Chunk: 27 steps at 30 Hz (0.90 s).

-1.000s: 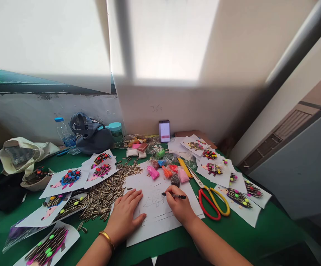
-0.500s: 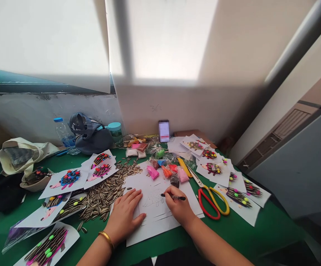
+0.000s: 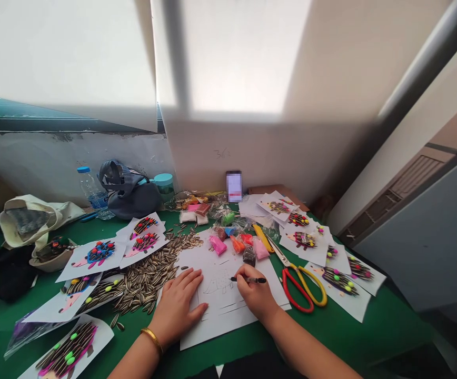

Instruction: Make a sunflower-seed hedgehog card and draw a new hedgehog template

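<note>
My right hand (image 3: 254,292) grips a black pen (image 3: 255,280), its tip at the right end of a faint hedgehog-like outline (image 3: 217,284). The outline is on a small white sheet, which lies on larger white paper (image 3: 197,335). Flat on the left side of the paper rests my left hand (image 3: 181,303), fingers stretched out and thumb apart, holding nothing. Just left of it spreads a heap of striped sunflower seeds (image 3: 145,279). Bagged lumps of coloured clay (image 3: 237,244) lie beyond the drawing.
Red-and-yellow-handled scissors (image 3: 301,284) lie right of the paper. Seed-and-clay hedgehog cards stand in groups at left (image 3: 68,273) and right (image 3: 355,305). A phone (image 3: 234,187) leans on the wall. A bottle (image 3: 90,189), dark bag (image 3: 131,197) and jar (image 3: 164,185) stand at the back left.
The pen and my right hand have shifted very slightly to the right and down. My left hand has stayed in place on the paper.
</note>
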Tool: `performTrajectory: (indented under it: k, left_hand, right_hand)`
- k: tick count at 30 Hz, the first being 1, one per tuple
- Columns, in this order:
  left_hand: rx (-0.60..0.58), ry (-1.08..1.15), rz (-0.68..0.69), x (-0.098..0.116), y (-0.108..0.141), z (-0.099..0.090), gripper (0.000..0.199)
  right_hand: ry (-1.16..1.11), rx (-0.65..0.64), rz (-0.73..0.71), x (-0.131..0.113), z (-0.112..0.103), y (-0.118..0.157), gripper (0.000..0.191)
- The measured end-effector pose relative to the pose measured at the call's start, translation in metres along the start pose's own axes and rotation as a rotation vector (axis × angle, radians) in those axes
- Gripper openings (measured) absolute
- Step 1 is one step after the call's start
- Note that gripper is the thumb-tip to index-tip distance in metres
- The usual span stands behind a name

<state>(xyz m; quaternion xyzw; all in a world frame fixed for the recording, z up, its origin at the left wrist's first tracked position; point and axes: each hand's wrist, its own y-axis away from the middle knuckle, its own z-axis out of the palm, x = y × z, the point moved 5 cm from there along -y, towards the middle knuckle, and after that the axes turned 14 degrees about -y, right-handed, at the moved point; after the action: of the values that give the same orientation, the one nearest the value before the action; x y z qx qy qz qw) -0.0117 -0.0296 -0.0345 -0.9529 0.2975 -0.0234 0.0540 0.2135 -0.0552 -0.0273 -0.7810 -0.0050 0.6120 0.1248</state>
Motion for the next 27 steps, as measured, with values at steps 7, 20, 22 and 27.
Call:
performTrajectory:
  k: [7,20,22,27]
  left_hand:
    - [0.002,-0.003,-0.002,0.0015,0.0001,-0.0024,0.058]
    - [-0.013,-0.015,-0.002,0.0007,0.0002,-0.0010,0.058]
    - [-0.011,-0.011,-0.002,0.0004,0.0002,-0.0007,0.058]
    - [0.007,0.004,0.001,-0.0005,0.0005,0.0003,0.058]
  right_hand:
    - [0.030,-0.029,-0.002,-0.0012,0.0025,0.0016,0.015]
    - [0.048,-0.017,-0.024,-0.0023,0.0013,0.0018,0.014]
    - [0.058,-0.014,-0.012,-0.0012,0.0013,0.0014,0.014]
    - [0.057,-0.002,0.006,0.0013,0.0014,0.0007,0.014]
